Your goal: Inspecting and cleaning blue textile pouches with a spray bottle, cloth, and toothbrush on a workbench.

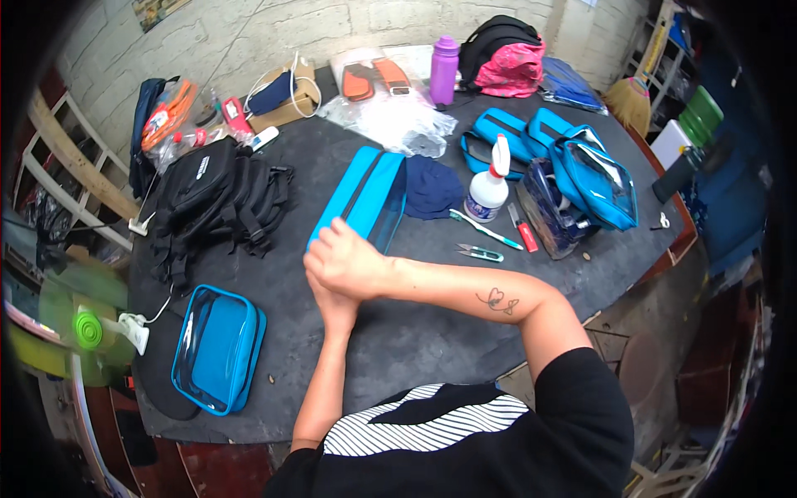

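Note:
A blue pouch (342,203) with a dark zipper along its top and clear sides stands at the middle of the dark table. At its near end is my right hand (353,264), its fingers curled closed; whatever they grip is hidden. My left hand (334,309) lies just below and partly behind the right one, close to the same end of the pouch, its fingers covered from sight. A dark blue cloth (433,189) lies against the pouch's right side. To the lower left, another blue pouch (222,353) with a clear window rests on the table.
On the right are a spray bottle (486,195), a toothbrush (490,231), thread snips (480,252), a red-handled cutter (525,231) and several blue pouches (594,178). A black backpack (203,187) lies left, above a green fan (87,329). A purple bottle (443,73) stands behind.

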Demonstrator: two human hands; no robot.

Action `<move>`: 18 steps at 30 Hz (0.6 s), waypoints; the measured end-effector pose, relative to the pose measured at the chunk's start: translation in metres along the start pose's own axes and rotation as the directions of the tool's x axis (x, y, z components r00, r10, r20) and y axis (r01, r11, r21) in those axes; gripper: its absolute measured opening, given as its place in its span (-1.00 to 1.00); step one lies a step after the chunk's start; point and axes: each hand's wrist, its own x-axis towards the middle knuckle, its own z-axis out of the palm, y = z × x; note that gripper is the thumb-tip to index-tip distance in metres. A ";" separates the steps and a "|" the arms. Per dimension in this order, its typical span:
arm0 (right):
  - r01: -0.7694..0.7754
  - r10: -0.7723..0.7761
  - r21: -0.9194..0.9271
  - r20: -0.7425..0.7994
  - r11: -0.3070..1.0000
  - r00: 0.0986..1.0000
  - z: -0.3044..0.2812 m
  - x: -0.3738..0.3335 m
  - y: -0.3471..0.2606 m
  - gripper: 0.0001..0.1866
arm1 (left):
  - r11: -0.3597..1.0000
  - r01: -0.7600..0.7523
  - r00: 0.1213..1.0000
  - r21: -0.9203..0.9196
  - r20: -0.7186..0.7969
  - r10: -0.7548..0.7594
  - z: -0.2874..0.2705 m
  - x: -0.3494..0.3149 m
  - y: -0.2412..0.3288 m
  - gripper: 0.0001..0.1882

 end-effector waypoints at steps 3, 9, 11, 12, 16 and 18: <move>-0.503 0.525 0.164 -0.157 0.849 0.836 -0.009 0.013 0.062 -0.89 | 0.972 0.195 0.980 -0.134 -0.016 -0.199 -0.008 -0.004 0.004 -0.05; -0.736 0.682 0.103 -0.480 0.669 0.552 -0.045 -0.063 0.124 -0.48 | 0.960 -0.210 0.960 0.186 -0.148 0.238 -0.030 0.010 0.055 -0.11; -0.807 0.653 0.252 -0.729 0.534 0.205 -0.072 -0.089 0.127 -0.40 | 0.946 -0.312 0.933 -0.083 -0.214 0.289 -0.041 0.016 0.066 -0.31; -0.886 0.679 0.215 -0.721 0.410 0.139 -0.076 -0.113 0.138 -0.34 | 0.962 -0.253 0.963 -0.098 -0.125 0.240 -0.043 0.021 0.079 -0.54; -0.860 0.966 0.464 -0.230 0.213 0.116 -0.060 -0.167 0.157 -0.20 | 0.995 0.069 0.960 0.071 0.267 -0.086 -0.036 0.043 0.088 -0.52; -0.846 0.967 0.474 -0.191 0.243 0.170 -0.055 -0.187 0.174 -0.25 | 0.985 0.169 0.925 0.025 0.342 -0.168 -0.028 0.058 0.082 -0.48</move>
